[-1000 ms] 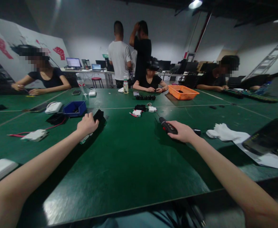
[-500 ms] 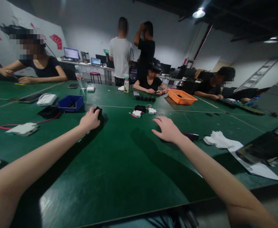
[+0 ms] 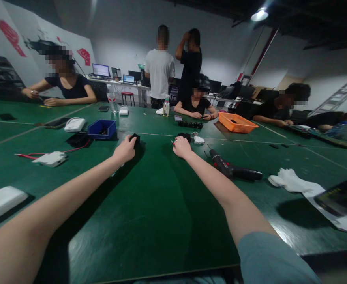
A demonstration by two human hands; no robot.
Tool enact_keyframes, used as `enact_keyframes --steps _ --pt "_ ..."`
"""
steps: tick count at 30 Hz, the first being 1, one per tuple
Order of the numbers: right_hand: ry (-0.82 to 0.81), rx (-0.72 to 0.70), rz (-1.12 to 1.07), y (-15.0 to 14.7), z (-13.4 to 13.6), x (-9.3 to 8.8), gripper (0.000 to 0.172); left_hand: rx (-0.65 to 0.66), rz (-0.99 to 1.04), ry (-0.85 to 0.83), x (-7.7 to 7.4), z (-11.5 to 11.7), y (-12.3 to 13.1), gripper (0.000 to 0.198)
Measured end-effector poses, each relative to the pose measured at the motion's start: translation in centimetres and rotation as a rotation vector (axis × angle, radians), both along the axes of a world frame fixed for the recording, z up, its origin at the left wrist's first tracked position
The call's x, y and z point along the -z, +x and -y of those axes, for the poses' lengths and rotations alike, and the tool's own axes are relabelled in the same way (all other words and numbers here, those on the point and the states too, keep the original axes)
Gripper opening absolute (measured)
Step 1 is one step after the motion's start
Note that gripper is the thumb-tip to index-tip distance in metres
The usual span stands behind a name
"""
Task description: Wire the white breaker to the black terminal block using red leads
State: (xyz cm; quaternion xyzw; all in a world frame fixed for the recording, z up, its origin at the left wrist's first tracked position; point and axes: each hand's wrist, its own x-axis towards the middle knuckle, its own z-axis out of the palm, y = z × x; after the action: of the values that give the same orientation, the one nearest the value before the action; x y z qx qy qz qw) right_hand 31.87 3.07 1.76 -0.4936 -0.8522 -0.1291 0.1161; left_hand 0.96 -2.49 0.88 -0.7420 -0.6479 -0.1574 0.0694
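My left hand [image 3: 125, 150] is stretched far out over the green table [image 3: 149, 205], closed on a black part [image 3: 135, 139] that sticks out past my fingers. My right hand [image 3: 181, 147] reaches forward beside it, fingers curled over small white and black parts [image 3: 197, 139] with a red wire; whether it grips one is hidden. The black and red electric screwdriver [image 3: 231, 168] lies on the table to the right of my right forearm, free of either hand.
A blue bin [image 3: 102, 128], a white box with red wires [image 3: 50, 159], a white block [image 3: 0, 201] and an orange tray [image 3: 237, 122] stand on the table. White gloves [image 3: 288, 180] and a dark device on paper [image 3: 340, 195] lie at right. Several people sit or stand beyond.
My right hand let go of the screwdriver, which now lies on the table, and moved left and forward to the small white and black parts. My left hand stayed on the black part.
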Motion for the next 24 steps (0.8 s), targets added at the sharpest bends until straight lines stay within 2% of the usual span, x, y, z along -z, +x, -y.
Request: enact_keyframes --steps 4,7,10,13,17,20,24 --pt "-0.010 0.008 -0.018 0.7 0.7 -0.2 0.028 0.073 0.033 0.033 0.2 -0.4 -0.1 0.068" --pt "-0.041 -0.020 -0.029 1.6 2.7 -0.5 0.020 0.074 0.029 0.050 0.2 -0.3 -0.1 0.067" --pt "-0.076 -0.087 -0.033 2.9 6.4 -0.7 0.014 0.030 0.002 0.077 0.1 -0.2 0.0 0.065" --pt "-0.103 -0.172 -0.026 4.2 11.1 -1.0 0.010 -0.025 -0.014 0.091 0.2 -0.3 -0.1 0.065" --pt "-0.144 -0.344 -0.077 5.6 16.9 -1.8 0.008 -0.055 -0.003 0.077 0.6 -0.7 -0.5 0.066" --pt "-0.190 -0.393 -0.095 6.2 19.6 -2.4 0.007 -0.055 0.019 0.060 0.8 -0.8 -0.6 0.067" --pt "-0.258 -0.419 -0.088 6.2 21.6 -3.2 0.004 -0.114 0.053 0.045 0.6 -0.7 -0.5 0.067"
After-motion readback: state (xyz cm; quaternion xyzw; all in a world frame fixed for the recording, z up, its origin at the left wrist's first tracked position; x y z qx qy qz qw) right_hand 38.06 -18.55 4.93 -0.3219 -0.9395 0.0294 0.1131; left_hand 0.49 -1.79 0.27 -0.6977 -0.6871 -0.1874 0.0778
